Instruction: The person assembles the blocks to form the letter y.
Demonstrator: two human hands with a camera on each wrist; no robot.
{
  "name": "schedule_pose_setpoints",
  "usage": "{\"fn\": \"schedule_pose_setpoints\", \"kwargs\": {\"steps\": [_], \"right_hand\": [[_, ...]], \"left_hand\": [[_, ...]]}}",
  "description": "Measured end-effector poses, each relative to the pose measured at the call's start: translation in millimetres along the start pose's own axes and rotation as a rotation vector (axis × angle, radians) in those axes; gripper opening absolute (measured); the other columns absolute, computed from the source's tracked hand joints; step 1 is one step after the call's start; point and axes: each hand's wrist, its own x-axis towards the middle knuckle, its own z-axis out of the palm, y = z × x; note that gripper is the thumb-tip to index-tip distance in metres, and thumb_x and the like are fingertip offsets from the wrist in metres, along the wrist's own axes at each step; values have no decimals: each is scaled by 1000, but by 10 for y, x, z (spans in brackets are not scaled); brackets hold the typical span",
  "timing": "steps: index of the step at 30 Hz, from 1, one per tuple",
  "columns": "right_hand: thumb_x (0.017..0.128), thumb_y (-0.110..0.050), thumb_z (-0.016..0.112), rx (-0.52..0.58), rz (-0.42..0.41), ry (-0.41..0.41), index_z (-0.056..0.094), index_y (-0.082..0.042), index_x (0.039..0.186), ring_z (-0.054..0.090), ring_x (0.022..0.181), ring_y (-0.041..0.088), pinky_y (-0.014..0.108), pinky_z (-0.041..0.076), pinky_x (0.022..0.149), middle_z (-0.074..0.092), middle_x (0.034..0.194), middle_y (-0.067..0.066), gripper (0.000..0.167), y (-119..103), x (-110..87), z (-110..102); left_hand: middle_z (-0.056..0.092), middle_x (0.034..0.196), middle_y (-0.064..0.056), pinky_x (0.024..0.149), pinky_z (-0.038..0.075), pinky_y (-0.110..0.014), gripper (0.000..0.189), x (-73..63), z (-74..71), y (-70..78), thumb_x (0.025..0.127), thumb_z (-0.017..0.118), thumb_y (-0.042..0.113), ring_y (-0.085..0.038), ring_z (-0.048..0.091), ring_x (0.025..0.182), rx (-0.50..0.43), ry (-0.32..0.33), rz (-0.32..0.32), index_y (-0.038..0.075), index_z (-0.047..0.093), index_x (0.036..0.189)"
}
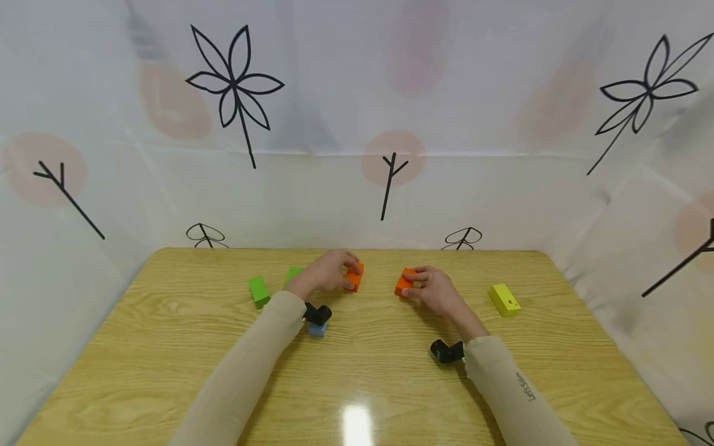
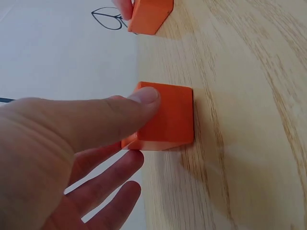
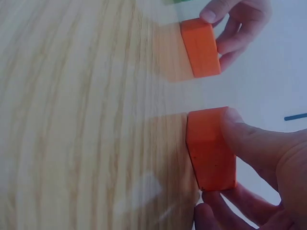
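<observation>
Sleeves (image 1: 240, 371) cross a woodgrain table (image 1: 385, 371) before printed cloth (image 1: 329, 74), left hand (image 1: 326, 272) and right hand (image 1: 437, 291) each pinching an orange block (image 3: 211, 155).

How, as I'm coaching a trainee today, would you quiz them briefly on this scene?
1. How many green blocks show on the table in the head view?
2. True or false: the left hand and the right hand are holding the same block.
3. Fill in the blank: in the head view, the block farthest to the right is ____.

Key:
1. Two; one is partly hidden by the left hand.
2. False: the left hand holds the left orange block, the right hand the right orange block.
3. Yellow: the yellow block.
</observation>
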Motion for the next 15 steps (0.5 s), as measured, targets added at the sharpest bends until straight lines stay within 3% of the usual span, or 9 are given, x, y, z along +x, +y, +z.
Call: {"fn": "schedule_pose_setpoints", "kwargs": {"steps": [8, 15], "right_hand": [[98, -16, 66, -5, -36, -1, 65, 4, 129, 45, 129, 48, 54, 43, 102, 48, 143, 27, 37, 24, 2, -14], [98, -12, 65, 17, -27, 27, 68, 1, 125, 44, 129, 48, 55, 43, 102, 51, 140, 26, 31, 49, 6, -6]], "left_hand": [[53, 142, -2, 106, 41, -38, 22, -16, -21, 39, 87, 80, 17, -25, 47, 131, 71, -6, -1, 15, 73, 108], [56, 138, 1, 105, 42, -37, 19, -17, 7, 99, 86, 80, 20, -24, 48, 130, 76, -33, 92, 17, 75, 104]]}}
